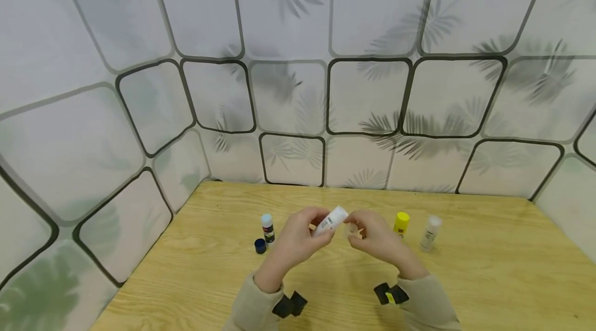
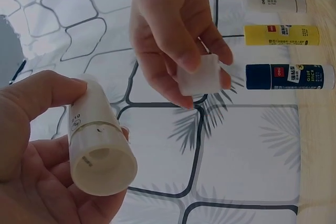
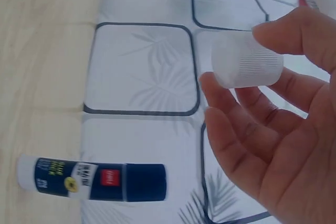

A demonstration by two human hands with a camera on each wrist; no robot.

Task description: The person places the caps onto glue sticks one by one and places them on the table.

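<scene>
In the head view my left hand [image 1: 298, 235] grips a white glue stick [image 1: 331, 221], tilted up to the right. The left wrist view looks into its hollow end [image 2: 102, 169]. My right hand [image 1: 374, 235] pinches a ribbed, translucent white cap [image 3: 247, 59] between thumb and fingers, a short way from the stick. Left of the hands stands an uncapped glue stick [image 1: 267, 228] with a dark body, its navy cap [image 1: 260, 246] lying beside it. A navy-capped glue stick [image 3: 100, 179] shows in both wrist views; my right hand hides it in the head view.
Beyond my right hand stands a yellow glue stick [image 1: 401, 223], and right of that a white glue stick [image 1: 430, 234]. The wooden table [image 1: 186, 279] meets a patterned wall covering [image 1: 293, 160] at its back and left edges.
</scene>
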